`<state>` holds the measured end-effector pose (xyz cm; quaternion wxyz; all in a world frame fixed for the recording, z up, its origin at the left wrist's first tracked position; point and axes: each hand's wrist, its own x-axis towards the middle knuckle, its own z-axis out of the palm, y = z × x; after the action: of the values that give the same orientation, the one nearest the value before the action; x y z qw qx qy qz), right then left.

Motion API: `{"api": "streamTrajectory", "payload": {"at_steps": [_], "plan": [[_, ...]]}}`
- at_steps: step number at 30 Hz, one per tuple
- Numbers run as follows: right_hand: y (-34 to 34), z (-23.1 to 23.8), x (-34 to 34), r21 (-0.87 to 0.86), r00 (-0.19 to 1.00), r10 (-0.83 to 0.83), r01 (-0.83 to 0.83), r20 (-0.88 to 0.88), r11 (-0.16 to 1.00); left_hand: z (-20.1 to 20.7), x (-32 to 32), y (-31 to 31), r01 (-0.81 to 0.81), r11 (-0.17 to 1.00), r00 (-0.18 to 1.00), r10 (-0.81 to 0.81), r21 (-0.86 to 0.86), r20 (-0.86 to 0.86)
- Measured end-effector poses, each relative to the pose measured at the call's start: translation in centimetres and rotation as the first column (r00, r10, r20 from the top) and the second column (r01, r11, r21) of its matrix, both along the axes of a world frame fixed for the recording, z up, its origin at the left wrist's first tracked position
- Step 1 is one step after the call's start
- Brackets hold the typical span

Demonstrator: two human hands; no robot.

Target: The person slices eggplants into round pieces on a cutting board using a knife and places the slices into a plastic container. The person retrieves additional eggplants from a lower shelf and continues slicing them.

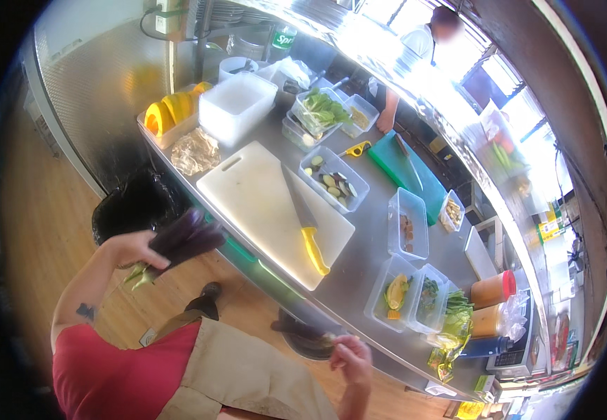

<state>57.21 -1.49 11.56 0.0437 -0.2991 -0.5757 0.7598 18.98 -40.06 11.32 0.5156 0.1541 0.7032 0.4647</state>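
Note:
My left hand [139, 248] is wrapped round a bunch of dark purple eggplants [184, 236], near their green stem ends, beside the counter's front edge. In my right hand [351, 358] the fingers pinch the stem end of another eggplant [296, 327], which is blurred and hangs below the counter edge. On the counter before me lies a white cutting board [254, 210]. A knife with a yellow handle [314, 250] rests across its right part. Past the board, a clear container [335, 178] holds cut green and dark pieces.
A black-lined bin [125, 210] stands by the counter's left end. Yellow squash pieces [170, 112], a white tub [237, 105] and a tub of leafy greens [324, 108] sit at the back. Across the counter, a person [419, 45] stands near a green board [401, 168] with a knife.

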Motion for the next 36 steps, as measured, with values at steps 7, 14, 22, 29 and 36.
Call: {"api": "streamTrajectory", "payload": {"at_steps": [7,14,22,29,36], "plan": [[-3.4,11.2,-6.6,0.095,0.859,-0.271,0.343,-0.434,0.935,1.7,-13.1,13.7,0.149,0.983,0.699,-0.183,-0.11,-0.691],[-9.2,5.2,-25.3,0.751,0.962,0.234,-0.051,-0.14,0.658,-4.9,-22.1,22.7,0.142,0.939,0.277,-0.343,-0.314,-0.898],[-11.6,-7.4,-40.8,0.93,0.902,0.431,-0.181,0.027,0.32,-8.7,-23.4,23.9,0.155,0.981,0.268,-0.152,-0.113,-0.951],[0.3,-6.6,-30.9,0.873,0.854,-0.186,-0.467,0.487,0.142,-3.6,-17.9,21.0,0.33,0.912,0.251,0.164,0.243,-0.954],[3.8,-8.6,-26.2,0.81,0.798,-0.214,-0.48,0.563,0.337,-9.1,-11.6,20.5,0.715,0.696,0.087,-0.177,-0.063,-0.98]]}}
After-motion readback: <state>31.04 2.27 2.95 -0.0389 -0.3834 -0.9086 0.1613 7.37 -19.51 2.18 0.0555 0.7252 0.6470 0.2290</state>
